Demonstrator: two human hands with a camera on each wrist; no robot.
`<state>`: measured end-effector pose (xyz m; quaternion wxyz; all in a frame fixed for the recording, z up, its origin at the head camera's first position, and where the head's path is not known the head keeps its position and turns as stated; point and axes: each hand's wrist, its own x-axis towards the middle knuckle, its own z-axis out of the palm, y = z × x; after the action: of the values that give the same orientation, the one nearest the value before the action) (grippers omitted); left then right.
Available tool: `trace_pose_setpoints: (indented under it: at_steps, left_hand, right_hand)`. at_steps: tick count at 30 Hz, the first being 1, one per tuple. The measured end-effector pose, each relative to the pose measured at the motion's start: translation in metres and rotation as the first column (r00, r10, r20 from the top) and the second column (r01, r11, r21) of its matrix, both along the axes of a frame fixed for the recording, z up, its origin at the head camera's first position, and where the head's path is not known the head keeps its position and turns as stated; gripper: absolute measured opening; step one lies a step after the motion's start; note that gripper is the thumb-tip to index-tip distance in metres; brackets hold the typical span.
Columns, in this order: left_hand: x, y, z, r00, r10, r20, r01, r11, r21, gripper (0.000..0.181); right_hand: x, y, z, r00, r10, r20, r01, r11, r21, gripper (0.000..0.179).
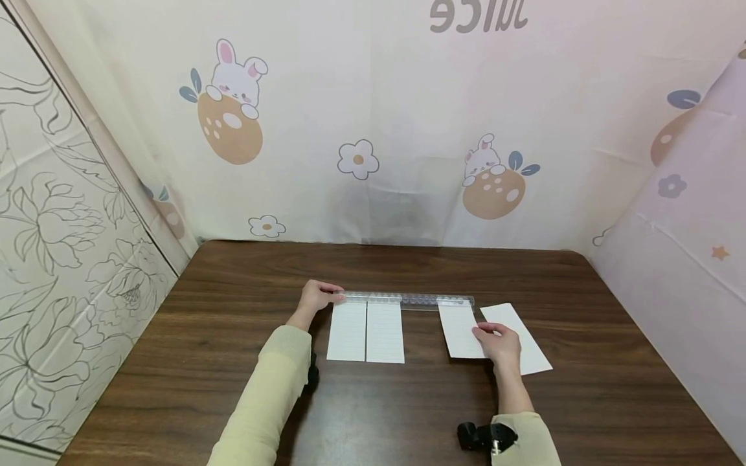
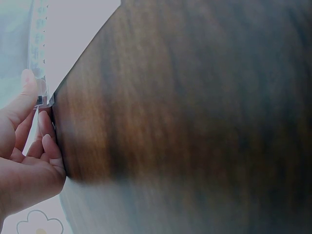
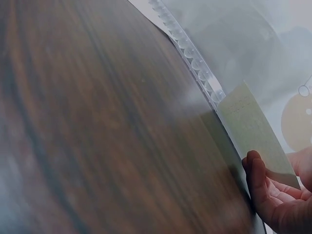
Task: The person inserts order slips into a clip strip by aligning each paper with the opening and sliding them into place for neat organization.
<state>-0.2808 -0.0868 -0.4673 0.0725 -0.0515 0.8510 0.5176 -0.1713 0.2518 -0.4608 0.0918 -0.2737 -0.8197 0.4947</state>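
Note:
A clear plastic strip (image 1: pixel 419 300) with a row of round bumps runs across the table. My left hand (image 1: pixel 318 295) pinches its left end, thumb on top in the left wrist view. Two lined paper sheets, a left one (image 1: pixel 347 331) and a right one (image 1: pixel 384 332), stand side by side with their top edges at the strip. My right hand (image 1: pixel 501 344) grips another paper sheet (image 1: pixel 459 333) by its lower right edge. That sheet's top overlaps the strip's right end, and it looks tilted up in the right wrist view. Just right of it lies a further white sheet (image 1: pixel 527 349), partly behind my hand.
The brown wooden table (image 1: pixel 245 304) reaches back to a printed curtain (image 1: pixel 408 207). A second patterned panel (image 1: pixel 64 259) stands on the left. A black wrist camera mount (image 1: pixel 484 435) sits at my right sleeve.

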Motion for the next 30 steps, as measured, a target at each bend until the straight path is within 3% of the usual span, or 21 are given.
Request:
trace_pose_setpoints:
  at_steps: [30]
  left_hand:
    - [0.001, 0.001, 0.001, 1.0, 0.007, 0.001, -0.007, 1.0, -0.002, 0.016]
  right_hand:
    - [-0.003, -0.019, -0.005, 0.999, 0.021, -0.027, -0.02, 1.0, 0.017, 0.021]
